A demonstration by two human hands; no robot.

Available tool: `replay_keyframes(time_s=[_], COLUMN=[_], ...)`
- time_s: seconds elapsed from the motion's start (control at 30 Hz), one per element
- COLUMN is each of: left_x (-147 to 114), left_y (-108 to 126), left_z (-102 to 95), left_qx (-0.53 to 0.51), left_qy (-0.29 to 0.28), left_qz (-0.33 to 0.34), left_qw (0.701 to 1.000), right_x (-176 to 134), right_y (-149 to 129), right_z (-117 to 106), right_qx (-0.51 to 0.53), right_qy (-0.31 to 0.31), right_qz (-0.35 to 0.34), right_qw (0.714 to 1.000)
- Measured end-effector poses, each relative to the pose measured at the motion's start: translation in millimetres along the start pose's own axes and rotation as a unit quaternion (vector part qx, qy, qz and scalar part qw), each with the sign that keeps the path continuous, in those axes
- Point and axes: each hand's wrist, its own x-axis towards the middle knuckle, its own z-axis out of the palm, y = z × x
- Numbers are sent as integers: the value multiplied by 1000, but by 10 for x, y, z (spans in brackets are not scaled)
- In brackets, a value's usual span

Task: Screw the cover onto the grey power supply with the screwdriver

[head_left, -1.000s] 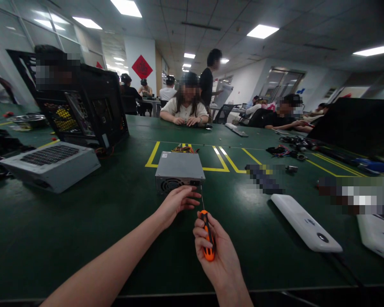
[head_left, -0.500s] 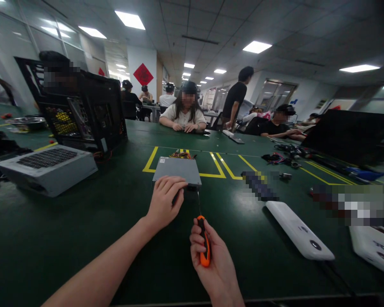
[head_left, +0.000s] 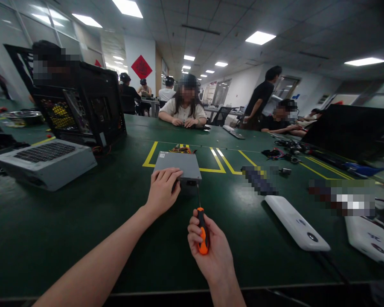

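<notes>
A grey computer power supply point(head_left: 179, 163) lies on the green table in front of me, its coloured wires point(head_left: 182, 149) bunched at the far side. My left hand point(head_left: 163, 187) grips its near left corner, fingers over the top edge. A black socket shows on the near face, beside my fingertips. My right hand point(head_left: 211, 245) is wrapped round the orange and black handle of a screwdriver point(head_left: 203, 234). The thin shaft points away from me, and its tip is at the near right corner of the power supply. Whether the tip sits in a screw is too small to tell.
A larger grey box with a grille point(head_left: 48, 160) and an open black computer case point(head_left: 83, 106) stand at left. White power banks point(head_left: 296, 224) with cables lie at right, near a dark monitor point(head_left: 355, 132). A person point(head_left: 182, 106) sits opposite.
The screwdriver handle has turned in my right hand. My left fingers have shifted left along the power supply, uncovering its socket. A standing person in the background has moved right.
</notes>
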Motion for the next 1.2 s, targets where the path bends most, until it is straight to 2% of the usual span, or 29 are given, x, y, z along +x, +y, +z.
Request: replay_keyframes(time_s=[0.17, 0.3, 0.43, 0.67, 0.83, 0.97, 1.2], left_x=[1, -3, -5, -7, -12, -13, -12], left_y=[-8, -13, -18, -30, -27, -27, -26], left_z=[-5, -3, 6, 11, 9, 7, 1], left_qx=[-3, -4, -4, -4, -4, -8, -1], left_qy=[-3, -6, -6, -10, -9, -11, -14], left_qz=[1, 0, 0, 0, -1, -1, -3], left_qw=[1000, 1000, 1000, 1000, 1000, 1000, 1000], right_x=[1, 12, 14, 27, 34, 39, 11], right_y=[-16, -2, 37, 43, 64, 88, 44], right_z=[15, 19, 31, 25, 28, 29, 22], right_qx=[23, -23, -66, -23, -35, -56, -3], right_qy=[16, -12, -13, 13, -22, -21, -5], right_qz=[15, 2, 3, 47, 20, 10, 54], right_qw=[999, 1000, 998, 999, 999, 998, 999])
